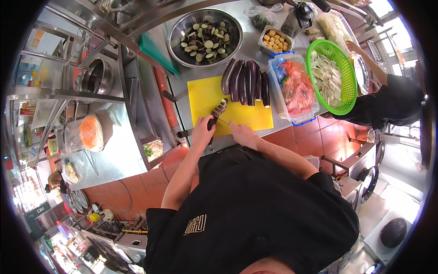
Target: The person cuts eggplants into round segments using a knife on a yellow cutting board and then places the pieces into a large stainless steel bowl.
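On a yellow cutting board (pixel 261 118), my left hand (pixel 203 130) grips a dark purple eggplant (pixel 213 121) whose far part is cut into slices. My right hand (pixel 243 133) holds a kitchen knife (pixel 223 121), its thin blade lying across the eggplant. Several whole eggplants (pixel 243 84) lie side by side over the board's far edge. Beyond the board stands a perforated steel colander (pixel 173 41) with cut eggplant pieces (pixel 205 42) inside.
Right of the board are a plastic container of bagged food (pixel 295 85), a green basket (pixel 349 73) of pale strips and a steel pan of fried cubes (pixel 275 40). A green board (pixel 155 51) stands at the left. A co-worker's arm (pixel 371 61) reaches in at far right.
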The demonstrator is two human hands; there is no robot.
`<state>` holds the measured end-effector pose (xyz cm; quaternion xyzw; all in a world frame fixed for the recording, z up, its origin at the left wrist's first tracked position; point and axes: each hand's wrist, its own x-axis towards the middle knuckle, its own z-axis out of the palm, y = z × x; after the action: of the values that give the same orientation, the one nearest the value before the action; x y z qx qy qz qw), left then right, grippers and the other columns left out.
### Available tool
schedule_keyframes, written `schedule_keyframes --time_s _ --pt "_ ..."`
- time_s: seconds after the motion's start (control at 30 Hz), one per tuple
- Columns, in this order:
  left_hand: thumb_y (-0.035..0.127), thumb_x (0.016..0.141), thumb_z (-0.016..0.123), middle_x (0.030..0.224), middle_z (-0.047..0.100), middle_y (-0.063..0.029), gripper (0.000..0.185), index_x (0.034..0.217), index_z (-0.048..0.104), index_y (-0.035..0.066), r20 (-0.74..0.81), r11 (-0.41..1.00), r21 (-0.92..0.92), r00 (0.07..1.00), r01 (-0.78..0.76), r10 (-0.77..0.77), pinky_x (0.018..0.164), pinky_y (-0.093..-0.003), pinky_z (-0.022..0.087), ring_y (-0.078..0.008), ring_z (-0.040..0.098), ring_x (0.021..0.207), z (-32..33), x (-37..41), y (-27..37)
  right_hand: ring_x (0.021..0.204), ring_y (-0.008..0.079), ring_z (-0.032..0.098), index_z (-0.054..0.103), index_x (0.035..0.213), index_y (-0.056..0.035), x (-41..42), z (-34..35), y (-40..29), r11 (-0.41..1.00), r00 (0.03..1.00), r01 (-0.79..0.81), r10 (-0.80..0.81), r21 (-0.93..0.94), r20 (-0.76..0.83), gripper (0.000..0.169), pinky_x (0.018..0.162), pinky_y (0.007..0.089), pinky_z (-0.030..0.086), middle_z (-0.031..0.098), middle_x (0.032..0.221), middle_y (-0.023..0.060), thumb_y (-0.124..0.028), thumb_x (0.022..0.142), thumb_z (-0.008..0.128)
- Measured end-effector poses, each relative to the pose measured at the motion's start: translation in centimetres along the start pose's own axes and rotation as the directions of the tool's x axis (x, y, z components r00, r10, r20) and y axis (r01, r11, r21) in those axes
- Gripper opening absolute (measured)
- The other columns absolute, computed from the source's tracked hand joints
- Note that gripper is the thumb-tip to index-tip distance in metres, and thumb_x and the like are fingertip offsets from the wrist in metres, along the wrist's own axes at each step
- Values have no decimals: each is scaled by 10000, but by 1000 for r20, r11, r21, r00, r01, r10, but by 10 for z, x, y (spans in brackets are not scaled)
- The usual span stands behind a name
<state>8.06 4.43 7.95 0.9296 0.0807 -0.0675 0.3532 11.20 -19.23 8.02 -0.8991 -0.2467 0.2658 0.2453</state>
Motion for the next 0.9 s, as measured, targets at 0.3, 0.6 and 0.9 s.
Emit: schedule_keyframes --time_s 0.3,0.6,0.9 --pt "205 933 780 1238 653 -141 499 1406 624 235 11 998 -56 1000 -21 22 900 -503 601 -397 709 1098 -1 -17 -2 865 552 709 480 1238 -27 10 11 9 1000 1000 -12 12 26 -21 226 823 682 536 721 895 313 -143 1049 523" --pt "233 890 793 1222 669 -150 509 1368 623 200 80 999 -39 997 15 -12 895 -507 602 -400 723 1068 2 11 11 906 536 717 476 1235 -36 -6 -32 1 999 998 -43 43 12 -48 212 834 653 536 735 952 304 -174 1073 485" --pt "219 872 798 1176 676 -182 531 1369 620 166 84 999 -12 996 35 -34 892 -507 594 -413 711 1060 2 13 11 892 542 709 462 1229 -30 -17 -44 -16 997 996 -72 73 -16 47 208 815 654 529 734 939 305 -193 1101 460"
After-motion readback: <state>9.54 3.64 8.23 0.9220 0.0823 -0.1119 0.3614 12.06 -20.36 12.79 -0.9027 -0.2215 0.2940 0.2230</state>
